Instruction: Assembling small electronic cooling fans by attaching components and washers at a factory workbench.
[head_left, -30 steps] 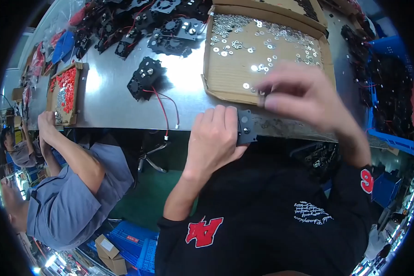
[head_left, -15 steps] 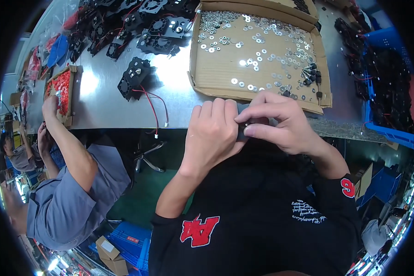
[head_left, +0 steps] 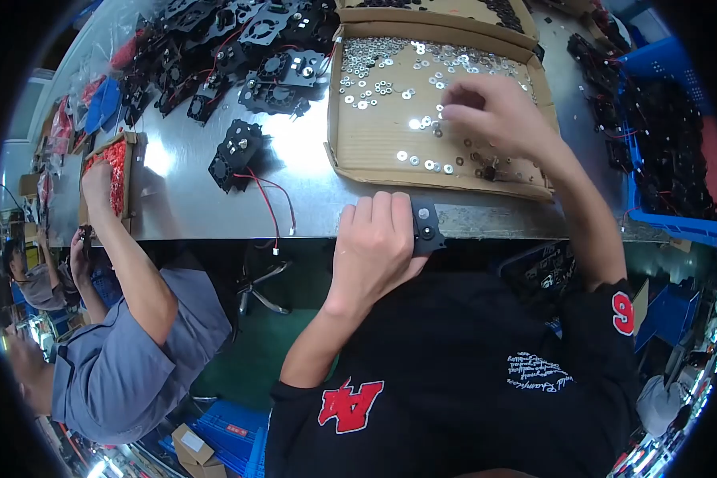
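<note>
My left hand point(head_left: 374, 243) is wrapped round a flat black bracket point(head_left: 427, 221) at the table's front edge. A silvery round part and a dark round fitting show on the bracket's exposed end; my fingers hide the rest. Over a shallow cardboard tray point(head_left: 366, 169) hovers my right hand point(head_left: 494, 115), thumb and fingers curved with a gap between them. No held thing shows there. Loose washers point(head_left: 402, 156) and small nuts point(head_left: 384, 86) lie scattered in the tray, some beneath that hand. Dark-knobbed screws near the tray's right side are partly covered by my wrist.
A black fan assembly point(head_left: 237, 155) with red wires lies left of the tray, more fan assemblies point(head_left: 275, 72) behind it. A blue crate point(head_left: 673, 227) of black parts stands at right. At left, a co-worker's hand point(head_left: 97, 187) reaches into a box of red pieces point(head_left: 118, 159).
My right hand has left the black bracket and moved up and away over the tray. The left hand keeps hold of the bracket, whose end is now uncovered.
</note>
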`<state>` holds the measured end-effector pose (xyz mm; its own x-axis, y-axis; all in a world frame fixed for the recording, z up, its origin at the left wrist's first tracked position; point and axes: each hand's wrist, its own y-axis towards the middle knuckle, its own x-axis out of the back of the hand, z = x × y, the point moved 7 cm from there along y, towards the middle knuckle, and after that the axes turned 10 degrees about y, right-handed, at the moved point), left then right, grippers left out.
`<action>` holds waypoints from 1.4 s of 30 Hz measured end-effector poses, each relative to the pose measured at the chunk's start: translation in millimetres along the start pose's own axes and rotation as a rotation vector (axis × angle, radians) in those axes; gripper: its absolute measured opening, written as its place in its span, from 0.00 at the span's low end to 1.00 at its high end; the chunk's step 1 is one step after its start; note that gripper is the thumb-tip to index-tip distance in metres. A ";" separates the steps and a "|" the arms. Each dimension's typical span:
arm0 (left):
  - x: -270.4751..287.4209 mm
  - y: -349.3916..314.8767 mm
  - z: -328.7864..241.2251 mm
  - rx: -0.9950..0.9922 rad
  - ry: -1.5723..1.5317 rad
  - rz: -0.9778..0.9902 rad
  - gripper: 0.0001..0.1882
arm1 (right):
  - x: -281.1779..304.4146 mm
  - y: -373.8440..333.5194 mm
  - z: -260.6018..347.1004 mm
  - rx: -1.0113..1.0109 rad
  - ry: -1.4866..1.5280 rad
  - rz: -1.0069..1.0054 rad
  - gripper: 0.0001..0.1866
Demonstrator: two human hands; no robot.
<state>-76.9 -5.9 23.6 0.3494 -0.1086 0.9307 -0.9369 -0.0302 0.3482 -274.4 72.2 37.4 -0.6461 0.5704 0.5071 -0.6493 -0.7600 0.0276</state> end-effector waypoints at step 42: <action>-5.5 -3.9 -0.3 0.071 0.096 0.034 0.22 | -71.1 -83.1 27.6 -0.345 0.598 0.263 0.05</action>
<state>-75.1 -4.9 17.2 0.3138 -0.0153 0.9494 -0.9453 -0.0983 0.3109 -163.5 86.2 22.8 -0.8419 0.5304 -0.0993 -0.4685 -0.8099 -0.3530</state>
